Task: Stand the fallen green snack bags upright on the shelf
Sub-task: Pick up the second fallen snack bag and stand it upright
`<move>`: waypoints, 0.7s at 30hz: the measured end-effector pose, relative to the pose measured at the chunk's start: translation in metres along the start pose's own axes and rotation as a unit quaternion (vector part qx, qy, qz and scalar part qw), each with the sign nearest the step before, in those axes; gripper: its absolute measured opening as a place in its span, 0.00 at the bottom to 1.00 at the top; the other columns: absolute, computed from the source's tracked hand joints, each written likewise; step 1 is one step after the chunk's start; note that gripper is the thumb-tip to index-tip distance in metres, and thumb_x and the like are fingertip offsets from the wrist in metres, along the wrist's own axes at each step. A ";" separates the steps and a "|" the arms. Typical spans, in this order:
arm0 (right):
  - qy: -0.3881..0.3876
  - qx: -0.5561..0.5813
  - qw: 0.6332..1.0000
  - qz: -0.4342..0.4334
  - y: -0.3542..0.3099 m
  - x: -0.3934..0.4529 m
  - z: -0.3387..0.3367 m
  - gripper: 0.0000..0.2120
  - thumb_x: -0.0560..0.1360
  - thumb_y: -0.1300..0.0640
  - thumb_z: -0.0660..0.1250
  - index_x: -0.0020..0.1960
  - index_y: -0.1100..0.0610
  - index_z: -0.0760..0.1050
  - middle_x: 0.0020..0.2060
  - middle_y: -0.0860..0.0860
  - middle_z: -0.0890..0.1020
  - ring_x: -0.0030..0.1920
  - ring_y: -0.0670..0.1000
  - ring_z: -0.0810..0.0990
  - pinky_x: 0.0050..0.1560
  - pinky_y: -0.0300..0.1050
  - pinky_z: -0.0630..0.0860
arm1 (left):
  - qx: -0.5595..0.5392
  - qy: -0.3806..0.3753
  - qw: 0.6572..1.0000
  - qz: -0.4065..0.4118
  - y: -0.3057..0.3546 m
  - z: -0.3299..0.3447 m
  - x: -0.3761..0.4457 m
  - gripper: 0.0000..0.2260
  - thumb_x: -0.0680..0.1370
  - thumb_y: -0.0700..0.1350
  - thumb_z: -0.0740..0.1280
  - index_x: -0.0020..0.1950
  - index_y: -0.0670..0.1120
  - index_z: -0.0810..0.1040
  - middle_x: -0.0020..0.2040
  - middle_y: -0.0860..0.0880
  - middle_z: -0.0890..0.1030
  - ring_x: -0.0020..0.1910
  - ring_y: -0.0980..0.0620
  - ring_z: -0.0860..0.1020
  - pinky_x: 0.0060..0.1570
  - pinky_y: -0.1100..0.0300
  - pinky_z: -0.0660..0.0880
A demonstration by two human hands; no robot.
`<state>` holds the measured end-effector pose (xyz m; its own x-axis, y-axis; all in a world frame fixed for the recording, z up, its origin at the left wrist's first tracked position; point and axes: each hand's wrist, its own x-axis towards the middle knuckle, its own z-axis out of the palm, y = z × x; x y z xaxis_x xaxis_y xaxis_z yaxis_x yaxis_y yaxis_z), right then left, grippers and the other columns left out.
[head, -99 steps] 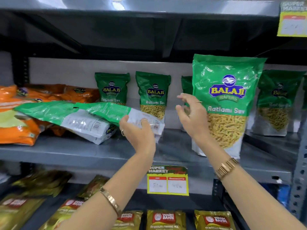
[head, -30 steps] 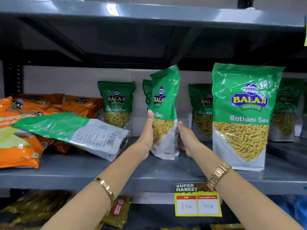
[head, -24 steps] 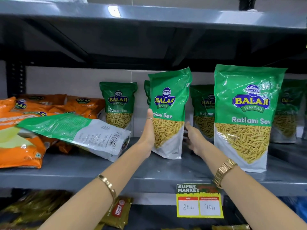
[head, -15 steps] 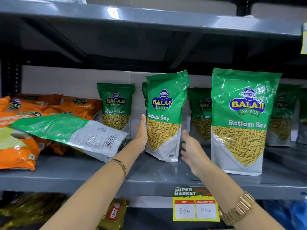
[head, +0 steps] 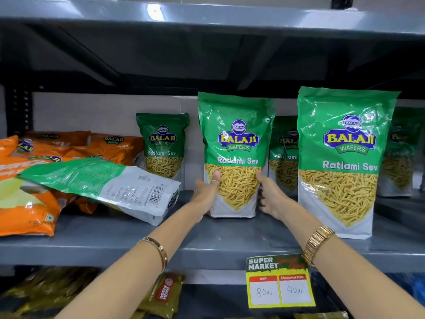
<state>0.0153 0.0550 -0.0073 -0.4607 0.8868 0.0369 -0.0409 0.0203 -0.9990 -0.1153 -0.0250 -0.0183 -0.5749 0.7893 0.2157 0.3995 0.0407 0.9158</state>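
We see a green snack bag (head: 235, 155) standing upright on the grey shelf (head: 218, 242), with the left hand (head: 207, 194) cupping its lower left side and the right hand (head: 271, 196) against its lower right edge. Another upright green bag (head: 340, 162) stands just to the right. At left, a fallen green bag (head: 103, 183) lies tilted across orange bags (head: 27, 203).

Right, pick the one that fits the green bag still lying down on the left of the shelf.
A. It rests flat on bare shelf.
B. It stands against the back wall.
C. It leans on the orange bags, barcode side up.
C: the fallen green bag slopes across the orange bags, its barcode panel facing up.
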 end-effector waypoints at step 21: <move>-0.009 -0.083 0.996 -0.025 0.005 -0.042 -0.029 0.33 0.75 0.38 0.53 0.74 0.53 0.50 0.72 0.64 0.63 0.68 0.64 0.67 0.52 0.56 0.73 | 0.009 -0.022 1.000 -0.008 0.001 0.004 -0.040 0.37 0.74 0.67 0.45 0.75 0.46 0.40 0.77 0.48 0.50 0.75 0.47 0.54 0.70 0.51 0.54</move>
<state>0.0607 0.0313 -0.0141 -0.4769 0.8747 0.0864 0.0814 0.1418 -0.9866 -0.0891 -0.0540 -0.0270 -0.5500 0.8142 0.1860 0.4040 0.0644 0.9125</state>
